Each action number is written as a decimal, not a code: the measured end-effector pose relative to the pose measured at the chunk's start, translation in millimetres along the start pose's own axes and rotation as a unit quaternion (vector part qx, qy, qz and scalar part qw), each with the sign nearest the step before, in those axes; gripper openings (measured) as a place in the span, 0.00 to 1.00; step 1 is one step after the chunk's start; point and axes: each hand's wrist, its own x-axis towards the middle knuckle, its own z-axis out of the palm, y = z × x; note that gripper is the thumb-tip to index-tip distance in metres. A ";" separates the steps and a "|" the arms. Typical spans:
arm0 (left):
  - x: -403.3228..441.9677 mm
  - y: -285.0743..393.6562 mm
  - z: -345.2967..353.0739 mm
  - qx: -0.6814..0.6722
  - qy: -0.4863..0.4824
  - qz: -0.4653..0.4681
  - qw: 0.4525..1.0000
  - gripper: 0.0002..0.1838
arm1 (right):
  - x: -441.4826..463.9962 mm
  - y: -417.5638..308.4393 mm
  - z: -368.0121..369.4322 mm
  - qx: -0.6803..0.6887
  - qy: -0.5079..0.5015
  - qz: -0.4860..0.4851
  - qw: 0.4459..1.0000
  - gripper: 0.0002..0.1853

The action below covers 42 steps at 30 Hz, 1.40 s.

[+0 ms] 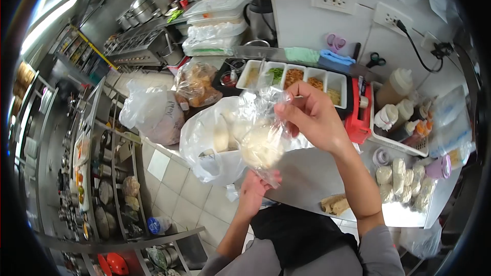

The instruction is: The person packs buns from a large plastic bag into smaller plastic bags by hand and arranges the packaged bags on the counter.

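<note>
My right hand (312,115) pinches the gathered top of a small clear plastic bag (263,148) with pale, whitish contents that I cannot name. At the bag's lower end, my left hand (255,190) has its fingers closed on the plastic, partly hidden by it. Just behind, a larger white plastic bag (204,143) lies open at the counter edge, with pale rounded pieces inside. Further back is a black holder with white tubs, one filled with chopped greens (276,75) and another with brown bits (294,76).
Wrapped pale rolls (399,179) lie on the steel counter (307,174) at right, near a white basket (404,143) of squeeze bottles. A red-and-black device (360,115) stands beside it. Stuffed bags (153,112) sit at left. Metal shelving (117,174) borders the tiled floor.
</note>
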 end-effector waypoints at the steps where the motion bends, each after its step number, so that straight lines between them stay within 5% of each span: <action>1: 3.8 4.2 16.6 -0.103 -0.035 0.010 0.994 0.32 | -10.6 -2.4 -6.3 -0.010 0.013 0.034 0.999 0.10; 3: 10.3 -1.0 27.2 -0.214 -0.138 -0.017 0.967 0.42 | -32.0 16.2 -18.5 -0.045 0.007 0.085 0.995 0.10; 6: 27.0 -30.9 42.7 -0.256 -0.028 -0.117 0.959 0.40 | -74.6 42.2 -47.2 -0.112 -0.031 0.120 0.986 0.14; 7: 28.8 -35.7 40.0 -0.325 -0.078 -0.104 0.937 0.30 | -92.4 49.1 -55.0 -0.138 -0.038 0.105 0.984 0.17; 10: 27.2 -40.8 53.4 -0.009 0.061 -0.045 0.997 0.25 | -133.8 52.1 -67.6 -0.233 0.047 0.045 0.970 0.23; 14: 26.8 -55.0 41.6 0.240 0.025 0.012 0.970 0.25 | -171.1 85.6 -67.6 -0.408 0.106 -0.012 0.907 0.23; 17: 30.0 -55.2 38.3 0.264 0.022 -0.019 0.964 0.27 | -190.7 131.0 -67.8 -0.357 0.065 0.148 0.920 0.20; 20: 35.8 -61.8 34.2 0.284 0.019 -0.038 0.958 0.26 | -197.1 146.4 -57.0 -0.253 0.200 0.200 0.925 0.23; 23: 44.4 -69.9 23.0 0.316 0.021 -0.054 0.947 0.25 | -201.3 199.9 -63.6 -0.157 0.301 0.181 0.923 0.23; 26: 52.6 -71.8 18.5 0.320 0.050 -0.084 0.942 0.25 | -194.2 193.4 -69.2 -0.087 0.274 0.197 0.937 0.24; 29: 61.7 -70.9 4.1 0.234 0.094 -0.166 0.953 0.27 | -185.1 173.9 -66.6 0.170 0.340 0.095 0.920 0.13; 31: 67.5 -54.9 15.7 0.304 0.107 -0.205 0.924 0.28 | -185.9 155.4 -66.4 0.310 0.361 0.053 0.878 0.08; 34: 78.3 -55.2 21.1 0.381 0.079 -0.202 0.899 0.28 | -201.0 186.9 -70.8 0.368 0.340 0.102 0.859 0.06; 37: 81.7 -56.3 10.4 0.357 0.043 -0.194 0.913 0.26 | -204.9 186.2 -65.7 0.287 0.361 0.263 0.848 0.06; 42: 70.6 -60.1 -20.3 0.328 0.031 -0.241 0.913 0.20 | -216.0 178.0 -57.3 0.311 0.387 0.292 0.817 0.09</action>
